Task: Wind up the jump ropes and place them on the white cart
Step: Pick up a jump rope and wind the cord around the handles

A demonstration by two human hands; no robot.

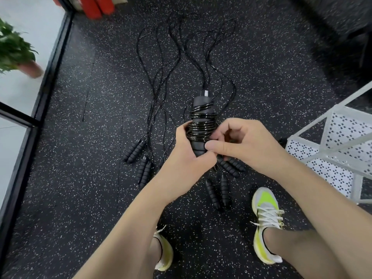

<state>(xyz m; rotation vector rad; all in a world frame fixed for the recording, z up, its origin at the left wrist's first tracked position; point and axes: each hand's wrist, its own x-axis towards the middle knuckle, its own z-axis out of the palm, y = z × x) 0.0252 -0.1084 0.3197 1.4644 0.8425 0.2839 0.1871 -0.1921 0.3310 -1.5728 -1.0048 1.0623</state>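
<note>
Two hands on one wound jump rope [201,121], held above the speckled floor [80,178]. Left hand [187,156] wraps around the handles low down; right hand [241,143] has fingers curled, thumb pressing the bundle's lower end, cord coiled above. Four more ropes [161,77] lie loose on the floor, handles [134,151] nearest the shoes [265,218]. White cart [332,148] at right, beside the right arm.

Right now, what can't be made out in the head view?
- Lower end of the wound jump rope: covered by the left hand and right hand.
- White cart: cut off by the right edge; whatever it holds is unseen.
- Loose ropes on the floor: too tangled and thin to trace singly.
- Red objects: blurred, cut off at the top.
</note>
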